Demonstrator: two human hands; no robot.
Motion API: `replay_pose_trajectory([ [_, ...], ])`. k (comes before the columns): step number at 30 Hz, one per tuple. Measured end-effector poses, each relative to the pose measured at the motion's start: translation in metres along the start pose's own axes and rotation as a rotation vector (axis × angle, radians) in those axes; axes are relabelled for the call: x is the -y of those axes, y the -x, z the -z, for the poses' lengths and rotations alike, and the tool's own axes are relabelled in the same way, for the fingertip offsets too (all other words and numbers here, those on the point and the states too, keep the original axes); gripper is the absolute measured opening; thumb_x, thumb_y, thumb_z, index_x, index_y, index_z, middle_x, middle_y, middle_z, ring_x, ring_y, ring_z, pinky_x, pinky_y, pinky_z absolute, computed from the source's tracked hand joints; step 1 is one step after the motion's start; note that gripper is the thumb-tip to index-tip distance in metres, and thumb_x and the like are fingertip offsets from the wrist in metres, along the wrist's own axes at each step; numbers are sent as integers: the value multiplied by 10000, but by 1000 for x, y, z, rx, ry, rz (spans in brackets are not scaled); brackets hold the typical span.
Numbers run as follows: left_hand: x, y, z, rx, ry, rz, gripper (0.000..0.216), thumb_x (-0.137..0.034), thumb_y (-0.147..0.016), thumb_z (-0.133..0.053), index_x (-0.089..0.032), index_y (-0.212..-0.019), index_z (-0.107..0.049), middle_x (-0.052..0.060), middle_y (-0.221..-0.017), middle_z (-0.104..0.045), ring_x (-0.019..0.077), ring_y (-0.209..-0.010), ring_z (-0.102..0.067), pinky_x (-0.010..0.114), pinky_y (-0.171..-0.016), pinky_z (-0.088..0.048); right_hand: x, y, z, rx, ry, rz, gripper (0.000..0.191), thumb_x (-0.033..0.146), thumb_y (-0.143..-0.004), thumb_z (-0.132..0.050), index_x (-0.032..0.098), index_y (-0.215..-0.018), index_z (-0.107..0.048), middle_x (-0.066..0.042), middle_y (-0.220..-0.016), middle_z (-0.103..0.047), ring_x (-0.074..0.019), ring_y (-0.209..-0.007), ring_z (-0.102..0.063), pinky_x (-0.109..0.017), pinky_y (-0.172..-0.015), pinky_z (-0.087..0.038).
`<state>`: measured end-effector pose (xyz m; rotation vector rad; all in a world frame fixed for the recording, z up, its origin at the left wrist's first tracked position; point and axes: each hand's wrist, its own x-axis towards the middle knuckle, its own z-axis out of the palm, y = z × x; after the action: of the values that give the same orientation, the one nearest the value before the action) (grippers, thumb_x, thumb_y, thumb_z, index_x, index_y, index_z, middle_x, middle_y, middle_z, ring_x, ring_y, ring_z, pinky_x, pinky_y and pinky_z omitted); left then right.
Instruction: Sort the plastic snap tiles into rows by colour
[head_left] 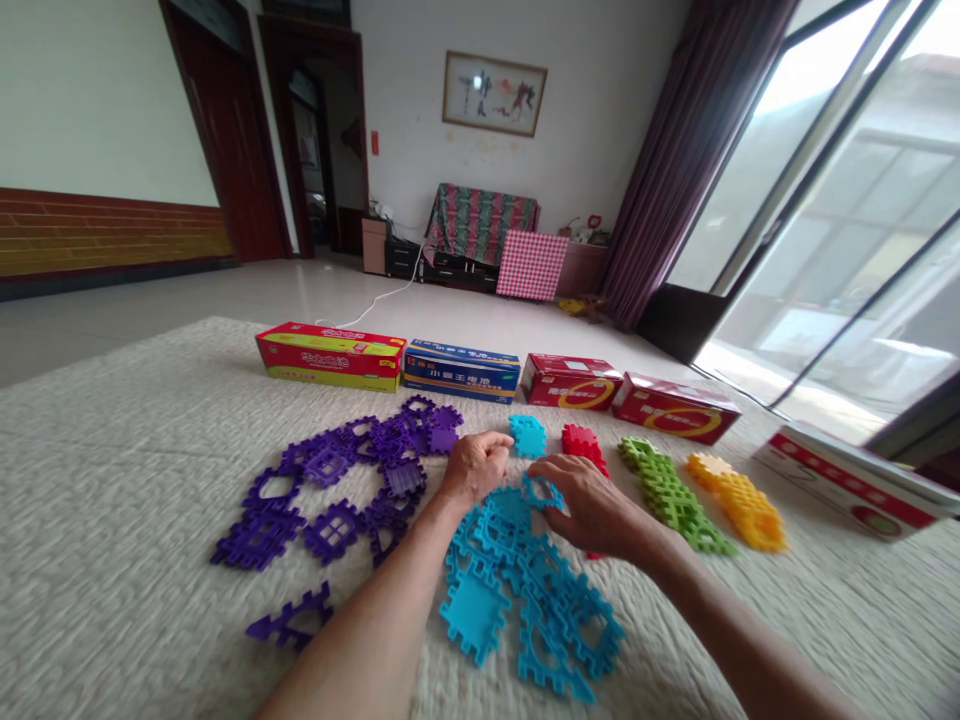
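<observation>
A heap of light blue interlocking plastic tiles (525,590) lies on the cream carpet (112,500) in front of me. My left hand (476,465) hovers at the heap's far edge with fingers curled, just short of a small stack of blue tiles (529,435). My right hand (589,505) rests over the heap and pinches a blue tile (541,490) at its fingertips. Purple tiles (337,480) are scattered to the left. A red stack (583,442) sits partly behind my right hand.
Green tiles (671,495) and yellow tiles (739,500) lie in rows on the right. Several cardboard boxes (461,370) line the carpet's far edge, and another box (847,480) lies far right. A covered sofa (480,225) and glass doors (840,210) stand beyond.
</observation>
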<state>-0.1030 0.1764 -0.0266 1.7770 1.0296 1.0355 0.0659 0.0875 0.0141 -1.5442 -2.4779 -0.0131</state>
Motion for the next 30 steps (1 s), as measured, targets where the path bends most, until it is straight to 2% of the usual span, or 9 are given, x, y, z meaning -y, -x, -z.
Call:
replay_pose_trajectory([
  [4, -1, 1, 1, -7, 1, 6, 328, -162, -736, -490, -143, -973, -717, -16, -541, -639, 120, -529, -601, 211, -561, -470, 2, 0, 2, -115, -13, -29, 556, 167, -720, -554, 163, -1268, -459, -131, -1086, -558, -234, -941, -562, -390, -791, -492],
  [7, -2, 1, 1, -14, -3, 10, 325, -168, -733, -502, -146, -976, -717, -18, -547, -641, 118, -536, -601, 209, -575, -476, 7, -3, 1, -209, -37, -30, 620, 181, -745, -549, 201, -1339, -375, -119, -1126, -522, -225, -953, -560, -374, -791, -495],
  [11, -2, 1, 1, -18, -5, 13, 313, -163, -728, -504, -153, -955, -719, -28, -535, -632, 111, -520, -588, 207, -586, -477, 13, -5, -3, -288, -67, -58, 539, 205, -748, -571, 235, -1268, -432, -93, -1125, -504, -220, -978, -562, -366, -831, -484],
  [16, 0, 0, 1, -25, -26, -12, 306, -170, -738, -502, -157, -952, -721, -23, -540, -640, 116, -536, -599, 214, -606, -482, 20, -8, -10, -319, -71, -164, 396, 269, -757, -600, 201, -1129, -482, -92, -1093, -531, -219, -920, -585, -335, -735, -489],
  [20, 1, 0, 0, -24, -43, -15, 311, -168, -739, -493, -160, -949, -722, -22, -543, -648, 119, -555, -610, 217, -637, -494, 23, -8, -11, -232, -42, -186, 171, 313, -826, -544, 201, -955, -534, -59, -976, -569, -184, -805, -595, -301, -669, -458],
  [23, 1, 0, -1, -21, -44, -13, 315, -164, -741, -487, -155, -952, -720, -20, -543, -649, 116, -548, -604, 213, -630, -492, 23, -4, -5, -112, -21, -150, 143, 280, -844, -497, 189, -942, -549, -63, -961, -578, -174, -766, -592, -301, -652, -451],
  [25, 2, 0, -1, -19, -37, -10, 317, -162, -741, -484, -151, -954, -719, -20, -541, -648, 114, -540, -600, 213, -623, -490, 21, 0, 1, -36, -31, -111, 197, 201, -788, -515, 181, -981, -548, -74, -985, -583, -182, -794, -593, -318, -682, -466],
  [27, 2, 0, -1, -20, -35, -7, 318, -163, -741, -484, -149, -955, -719, -19, -541, -646, 114, -539, -599, 213, -621, -488, 17, 4, 8, 42, -79, -58, 341, 111, -700, -518, 181, -1033, -541, -83, -1025, -588, -192, -866, -595, -336, -747, -484],
  [30, 2, 0, -1, -19, -39, -6, 320, -167, -737, -488, -146, -957, -720, -17, -544, -646, 117, -550, -603, 215, -622, -489, 10, 8, 18, 83, -162, 6, 513, 56, -641, -479, 193, -1135, -508, -94, -1117, -587, -195, -977, -589, -348, -834, -491],
])
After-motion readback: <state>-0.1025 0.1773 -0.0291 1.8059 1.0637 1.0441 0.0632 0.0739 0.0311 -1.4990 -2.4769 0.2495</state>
